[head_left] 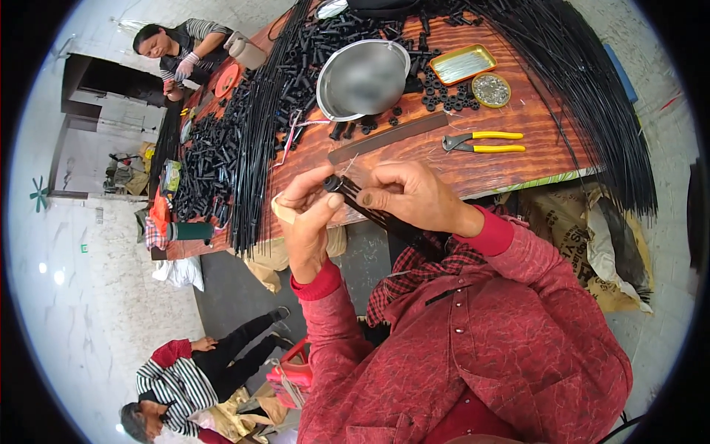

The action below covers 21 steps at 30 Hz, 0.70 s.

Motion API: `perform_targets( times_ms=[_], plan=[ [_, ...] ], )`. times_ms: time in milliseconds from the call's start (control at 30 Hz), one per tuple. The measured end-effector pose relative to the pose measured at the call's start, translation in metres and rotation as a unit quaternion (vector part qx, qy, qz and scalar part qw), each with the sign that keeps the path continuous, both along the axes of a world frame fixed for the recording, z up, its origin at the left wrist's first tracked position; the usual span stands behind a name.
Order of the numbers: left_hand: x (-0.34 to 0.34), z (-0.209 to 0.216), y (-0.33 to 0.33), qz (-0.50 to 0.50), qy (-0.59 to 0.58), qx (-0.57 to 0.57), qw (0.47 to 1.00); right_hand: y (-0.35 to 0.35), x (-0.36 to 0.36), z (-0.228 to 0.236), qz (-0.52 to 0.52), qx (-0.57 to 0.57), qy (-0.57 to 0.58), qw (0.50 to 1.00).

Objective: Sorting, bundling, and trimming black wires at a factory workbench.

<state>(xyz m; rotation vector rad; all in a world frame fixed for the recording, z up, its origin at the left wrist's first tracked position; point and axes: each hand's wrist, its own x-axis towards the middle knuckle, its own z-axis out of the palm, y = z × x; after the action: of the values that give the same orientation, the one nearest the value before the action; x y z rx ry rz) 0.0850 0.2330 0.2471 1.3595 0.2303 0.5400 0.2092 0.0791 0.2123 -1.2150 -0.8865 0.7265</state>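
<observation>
Near the table's front edge, my left hand [305,222] pinches a black round plastic piece [333,182] between thumb and fingers. A tan wrap covers part of one of its fingers. Several thin black rods [390,223] run from that piece down toward my lap. Close beside it, my right hand [423,196] is closed, thumb against forefinger, on the rods just below the round piece. Fine pale wire ends show above the piece. How the rods join the piece is hidden by my fingers.
On the wooden table [532,81] are a metal bowl [325,92], yellow-handled pliers [497,142], a dark bar [388,138], a tray of wires [464,65] and a round tin [491,89]. Black plastic parts [211,166] and rod bundles [255,155] cover the left. Two other people are nearby.
</observation>
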Motion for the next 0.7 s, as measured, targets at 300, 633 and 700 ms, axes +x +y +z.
perform_targets(
  times_ms=[300,633,700],
  plan=[
    [0.002,-0.017,0.007,0.053,0.009,0.04,0.998,0.025,-0.017,-0.02,-0.175,0.035,-0.172,0.969],
    [-0.004,0.001,-0.02,0.123,0.072,0.054,0.988,0.02,-0.006,-0.018,-0.078,-0.023,-0.047,0.996],
    [-0.006,0.002,-0.02,0.113,0.058,0.048,0.991,0.022,0.002,-0.025,0.015,-0.043,-0.053,0.998]
  ],
)
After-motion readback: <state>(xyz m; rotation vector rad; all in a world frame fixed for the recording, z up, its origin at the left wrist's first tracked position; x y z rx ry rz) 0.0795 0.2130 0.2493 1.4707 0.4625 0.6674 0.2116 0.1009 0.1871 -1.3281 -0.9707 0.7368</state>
